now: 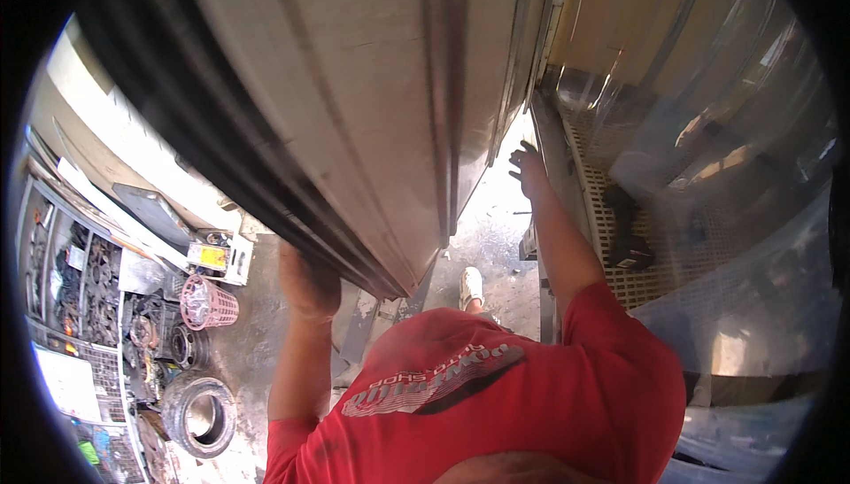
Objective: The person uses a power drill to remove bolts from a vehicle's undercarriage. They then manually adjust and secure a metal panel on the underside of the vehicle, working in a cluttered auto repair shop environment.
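A tall, pale door panel (pixel 354 68) with dark rubber strips along its edge fills the upper middle, close in front of me. My left hand (pixel 310 287) is at the panel's lower left edge, curled against it; its fingertips are hidden by the panel. Farther off to the right, my right hand (pixel 529 172) reaches out with its fingers apart and nothing in them. It is in the bright gap between the panel and a grey upright frame (pixel 567 152).
Clear plastic sheeting (pixel 744 183) hangs at the right over a cream perforated rack (pixel 624 285). At the left are a tyre (pixel 174 413), a pink basket (pixel 228 305), a white box with a yellow label (pixel 235 259) and shelves of dark parts (pixel 97 294). My light shoe (pixel 472 286) is on the floor.
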A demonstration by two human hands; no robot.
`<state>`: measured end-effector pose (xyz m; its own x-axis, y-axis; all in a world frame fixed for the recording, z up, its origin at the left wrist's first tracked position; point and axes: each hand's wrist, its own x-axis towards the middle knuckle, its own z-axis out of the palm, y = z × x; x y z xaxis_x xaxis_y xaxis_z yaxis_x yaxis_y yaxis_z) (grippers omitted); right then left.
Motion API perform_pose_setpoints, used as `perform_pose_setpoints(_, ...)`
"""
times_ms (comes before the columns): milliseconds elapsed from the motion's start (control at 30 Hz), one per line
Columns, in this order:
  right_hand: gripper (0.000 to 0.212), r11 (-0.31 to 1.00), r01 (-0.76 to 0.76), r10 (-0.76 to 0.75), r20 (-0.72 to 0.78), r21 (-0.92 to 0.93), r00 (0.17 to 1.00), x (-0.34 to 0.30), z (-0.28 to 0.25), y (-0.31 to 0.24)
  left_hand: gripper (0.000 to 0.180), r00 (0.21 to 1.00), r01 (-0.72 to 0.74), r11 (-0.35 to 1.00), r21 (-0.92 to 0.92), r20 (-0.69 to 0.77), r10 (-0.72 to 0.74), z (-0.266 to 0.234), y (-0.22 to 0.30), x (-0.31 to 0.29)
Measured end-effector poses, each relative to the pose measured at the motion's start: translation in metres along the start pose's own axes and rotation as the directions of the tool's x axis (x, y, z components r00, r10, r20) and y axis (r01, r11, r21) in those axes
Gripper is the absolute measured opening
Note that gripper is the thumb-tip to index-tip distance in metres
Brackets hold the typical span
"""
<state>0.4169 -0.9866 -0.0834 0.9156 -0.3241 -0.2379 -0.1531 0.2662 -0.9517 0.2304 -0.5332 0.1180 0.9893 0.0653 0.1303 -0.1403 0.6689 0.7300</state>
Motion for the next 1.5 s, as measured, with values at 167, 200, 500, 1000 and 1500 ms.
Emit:
perform_pose_setpoints(167,0.069,0.995,-0.082,0.083,0.032,-0.054,0.996,-0.079,0.026,-0.01,0.061,0.979,-0.037,0.978,0.205,0.201,-0.006,0.016,0.005,-0.023)
perform_pose_setpoints(200,0.068,0.995,-0.085,0.086,0.032,-0.055,0.996,-0.091,0.024,-0.01,0.06,0.954,0.036,0.978,0.206,0.284,-0.095,0.007,0.0,-0.024)
perform_pose_setpoints(500,0.058,0.981,-0.15,0.157,0.047,-0.124,0.987,-0.213,0.064,-0.062,0.056,0.818,0.055,0.916,0.398,0.508,-0.27,0.046,0.011,-0.064)
perform_pose_setpoints(1000,0.058,0.99,-0.138,0.137,0.033,0.029,0.99,-0.302,0.016,-0.066,0.051,0.611,0.188,0.797,0.574,0.567,-0.553,0.041,-0.042,-0.106)
perform_pose_setpoints(1500,0.059,0.997,-0.058,0.06,-0.022,0.06,0.998,-0.325,0.026,-0.088,0.038,0.517,0.232,0.442,0.867,0.275,-0.811,-0.088,-0.035,-0.12)
